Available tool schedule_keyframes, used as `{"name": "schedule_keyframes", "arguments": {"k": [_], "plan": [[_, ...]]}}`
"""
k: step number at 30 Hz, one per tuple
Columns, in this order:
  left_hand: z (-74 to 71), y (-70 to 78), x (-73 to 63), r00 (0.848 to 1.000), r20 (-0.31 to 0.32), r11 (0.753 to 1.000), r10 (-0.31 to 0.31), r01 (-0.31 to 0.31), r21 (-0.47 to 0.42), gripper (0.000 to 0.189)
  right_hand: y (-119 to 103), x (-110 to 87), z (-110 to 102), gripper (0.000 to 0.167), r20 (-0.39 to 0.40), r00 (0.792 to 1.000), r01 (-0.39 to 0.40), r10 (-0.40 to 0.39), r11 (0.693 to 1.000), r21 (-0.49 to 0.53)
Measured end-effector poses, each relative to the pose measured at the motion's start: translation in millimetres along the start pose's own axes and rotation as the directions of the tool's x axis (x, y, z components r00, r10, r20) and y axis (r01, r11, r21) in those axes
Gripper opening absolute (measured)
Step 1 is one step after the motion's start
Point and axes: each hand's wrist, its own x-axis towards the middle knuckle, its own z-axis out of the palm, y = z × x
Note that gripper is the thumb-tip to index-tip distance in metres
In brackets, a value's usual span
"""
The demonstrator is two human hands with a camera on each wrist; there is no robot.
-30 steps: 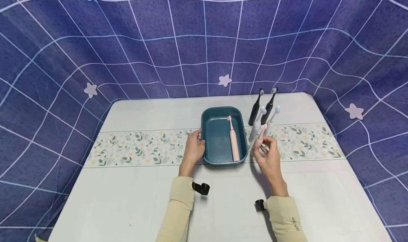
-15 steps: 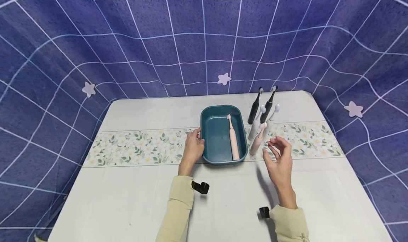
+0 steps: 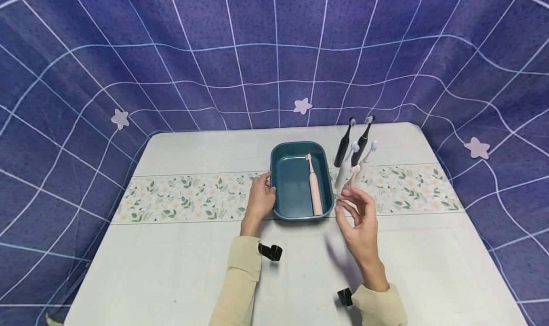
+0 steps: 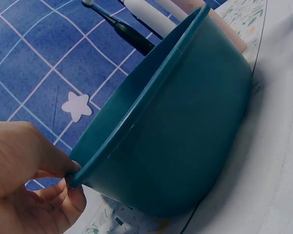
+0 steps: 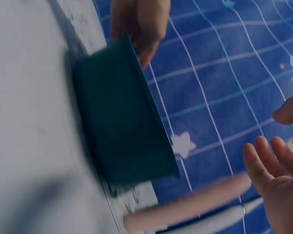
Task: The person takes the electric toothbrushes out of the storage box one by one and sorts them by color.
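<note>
My left hand (image 3: 260,197) pinches the left rim of a teal plastic tub (image 3: 291,188) between thumb and fingers; the left wrist view shows this grip close up. Inside the tub, toward its right side, lies a pink electric toothbrush (image 3: 315,192). My right hand (image 3: 359,226) hovers to the right of the tub with thumb and fingers apart and nothing between them. Just beyond its fingertips a second pink electric toothbrush (image 3: 353,173) stands upright, its lower handle hidden by the hand in the head view. The right wrist view shows that pink handle (image 5: 190,202) blurred.
Behind the standing pink toothbrush are two white electric toothbrushes (image 3: 344,172) and two black ones (image 3: 342,150), all upright. A floral strip (image 3: 184,199) crosses the white tabletop (image 3: 171,269). A blue grid-patterned curtain (image 3: 193,64) hangs behind the table.
My right hand released the standing pink toothbrush, drew back to the right, then moved left again in front of it. The left hand and tub stay put.
</note>
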Motion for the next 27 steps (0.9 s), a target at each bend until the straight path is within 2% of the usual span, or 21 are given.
{"name": "schedule_keyframes", "arguments": {"k": [3,5,7,10,13,17,24,27], "plan": [[-0.3,0.3,0.1,1.000,-0.001,1.000,0.002,-0.002,-0.004,0.047,1,0.0,11,0.061,0.054,0.998,-0.034,0.038,0.997,-0.076],[-0.5,0.1,0.1,1.000,-0.002,1.000,0.002,-0.002,-0.008,0.047,2,1.5,18,0.061,0.099,0.989,-0.093,0.107,0.986,-0.139],[-0.7,0.1,-0.1,1.000,-0.002,1.000,0.002,-0.002,-0.004,0.047,4,4.8,25,0.060,0.134,0.971,-0.169,0.199,0.963,-0.210],[-0.8,-0.3,-0.6,1.000,-0.001,1.000,0.001,-0.001,-0.003,0.047,8,12.5,34,0.061,0.163,0.921,-0.301,0.355,0.910,-0.284],[-0.7,-1.0,-0.9,1.000,0.000,1.000,0.001,-0.001,-0.003,0.047,14,21.6,41,0.063,0.165,0.862,-0.393,0.480,0.836,-0.382],[-0.6,-1.4,-0.9,1.000,-0.002,1.000,0.005,-0.005,-0.008,0.047,21,32.4,50,0.070,0.171,0.798,-0.423,0.578,0.739,-0.524],[-0.8,0.2,-0.9,1.000,-0.010,1.000,0.020,-0.020,-0.005,0.046,32,49.1,61,0.079,0.185,0.702,-0.442,0.687,0.625,-0.644],[-0.7,1.3,-0.8,1.000,-0.010,1.000,0.013,-0.013,-0.009,0.046,36,54.5,64,0.079,0.167,0.662,-0.457,0.730,0.570,-0.683]]}}
